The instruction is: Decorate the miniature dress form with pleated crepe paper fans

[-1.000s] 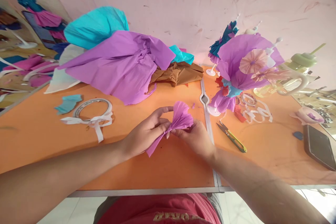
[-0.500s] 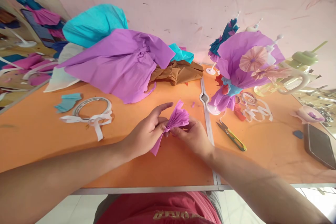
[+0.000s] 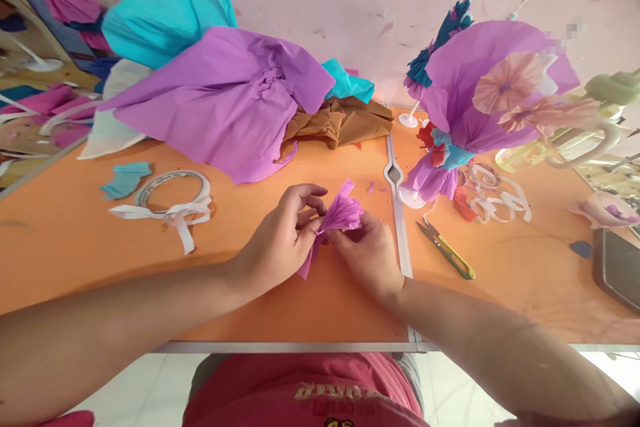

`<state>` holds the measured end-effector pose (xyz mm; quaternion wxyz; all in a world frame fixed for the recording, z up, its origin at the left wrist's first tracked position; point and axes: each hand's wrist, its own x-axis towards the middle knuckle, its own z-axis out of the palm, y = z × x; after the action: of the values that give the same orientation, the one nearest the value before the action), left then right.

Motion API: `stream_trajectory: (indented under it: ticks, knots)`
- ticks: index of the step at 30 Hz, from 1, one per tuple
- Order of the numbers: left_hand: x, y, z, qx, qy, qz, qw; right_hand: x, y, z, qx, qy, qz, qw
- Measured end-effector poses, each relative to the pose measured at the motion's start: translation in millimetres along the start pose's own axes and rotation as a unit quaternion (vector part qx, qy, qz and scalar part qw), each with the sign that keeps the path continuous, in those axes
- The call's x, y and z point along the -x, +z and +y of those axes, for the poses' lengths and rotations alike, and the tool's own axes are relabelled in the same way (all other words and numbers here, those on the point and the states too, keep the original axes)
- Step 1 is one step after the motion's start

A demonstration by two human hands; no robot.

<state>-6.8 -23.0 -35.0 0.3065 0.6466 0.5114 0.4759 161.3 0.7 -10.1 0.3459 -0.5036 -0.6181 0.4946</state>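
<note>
A small gathered piece of purple crepe paper [image 3: 343, 213] is held between both hands above the orange table [image 3: 240, 213]. It fans out at the top, and a narrow tail hangs down to the lower left from its pinched middle. My left hand [image 3: 287, 227] pinches the gathered middle between thumb and fingers. From the other side, my right hand [image 3: 370, 250] is closed on the paper, its fingertips partly hidden behind the fan. Right of my hands lie yellow-handled thread snips [image 3: 447, 251].
A large purple paper sheet [image 3: 215, 107] and brown paper [image 3: 340, 123] lie behind. A tape ring [image 3: 205, 183] with white ribbon is at left. On the right stand a purple paper bouquet [image 3: 450, 107] and a jug [image 3: 560, 147]; a phone [image 3: 617, 270] lies near the right edge.
The view has shifted slightly. Both hands stay on the purple paper, whose tail now hangs more steeply, and my left index finger has curled in a little.
</note>
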Motion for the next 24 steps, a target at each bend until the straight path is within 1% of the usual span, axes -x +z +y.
stream_trajectory:
  ticks: [2,5,7,9,10,11,12,13,15,16,17,18,19,21,23,24]
  knots:
    - [1.2,1.5,-0.7,-0.018,0.035,0.026,0.999,1.4,0.7,1.2,0.016,-0.016,0.017,1.0]
    - [0.4,3.8,-1.9,-0.108,0.119,0.059,0.985,1.2,2.0,3.8,0.018,-0.021,0.029,0.999]
    - [-2.3,4.4,-1.7,-0.16,0.18,0.075,0.968,-0.4,1.8,3.7,-0.021,-0.018,0.003,1.0]
    - [-5.3,2.3,0.0,-0.149,0.206,0.09,0.963,-2.8,-0.5,1.8,-0.076,-0.013,-0.046,0.996]
    - [-6.6,-0.2,1.3,-0.121,0.194,0.093,0.969,-4.3,-2.6,0.6,-0.097,-0.012,-0.068,0.993]
    - [-7.6,-3.7,2.7,-0.079,0.166,0.093,0.979,-6.0,-5.4,-0.4,-0.109,-0.013,-0.083,0.991]
    - [-8.4,-8.2,3.9,-0.029,0.132,0.081,0.988,-7.8,-8.8,-1.0,-0.114,-0.016,-0.087,0.99]
    - [-9.1,-13.1,4.8,0.017,0.095,0.053,0.994,-9.9,-12.5,-1.0,-0.115,-0.019,-0.086,0.989]
    - [-10.6,-23.1,5.2,0.071,0.029,-0.037,0.996,-14.1,-20.2,0.2,-0.117,-0.025,-0.072,0.99]
    - [-11.5,-27.1,4.6,0.071,-0.002,-0.077,0.994,-16.0,-23.9,1.0,-0.121,-0.027,-0.068,0.99]
    - [-12.5,-30.2,3.6,0.057,-0.031,-0.104,0.992,-17.4,-27.1,1.6,-0.127,-0.028,-0.069,0.989]
    - [-13.7,-32.2,2.4,0.041,-0.06,-0.117,0.99,-18.4,-29.7,1.7,-0.132,-0.028,-0.078,0.988]
    - [-15.0,-33.3,1.2,0.036,-0.086,-0.114,0.989,-18.7,-31.7,1.2,-0.134,-0.027,-0.094,0.986]
    - [-17.3,-33.4,-0.5,0.059,-0.117,-0.109,0.985,-17.9,-33.5,-1.3,-0.134,-0.021,-0.132,0.982]
    - [-18.6,-32.6,0.1,0.073,-0.118,-0.108,0.984,-15.8,-32.8,-4.8,-0.133,-0.018,-0.156,0.979]
    - [-18.6,-32.4,1.4,0.057,-0.102,-0.085,0.99,-14.5,-31.6,-6.5,-0.13,-0.017,-0.159,0.979]
